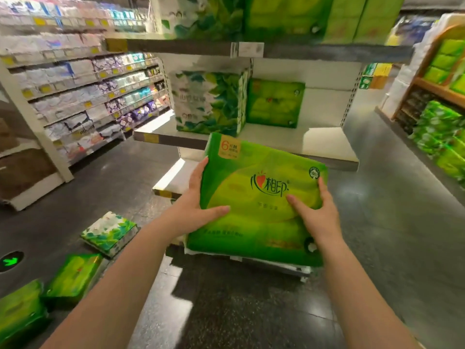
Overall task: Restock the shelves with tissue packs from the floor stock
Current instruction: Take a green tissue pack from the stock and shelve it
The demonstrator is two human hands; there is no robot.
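Observation:
A large green tissue pack [259, 197] is held in the air in front of the shelf unit. My left hand [198, 202] grips its left edge, thumb on the front face. My right hand [317, 212] grips its right side, thumb also on the front. The middle shelf [314, 144] behind it carries a leaf-patterned pack [208, 102] and a green pack [274, 104] at the back; its right half is bare. On the floor at lower left lie a leaf-patterned pack [110, 233] and two green packs [75, 278] [20, 311].
The upper shelf [327, 51] holds more green and leaf-patterned packs. An aisle of shelving [83, 91] runs along the left. A wooden display [440, 91] with green packs stands on the right. A low shelf [173, 177] sits below the held pack. A green arrow marker [11, 261] glows on the dark floor.

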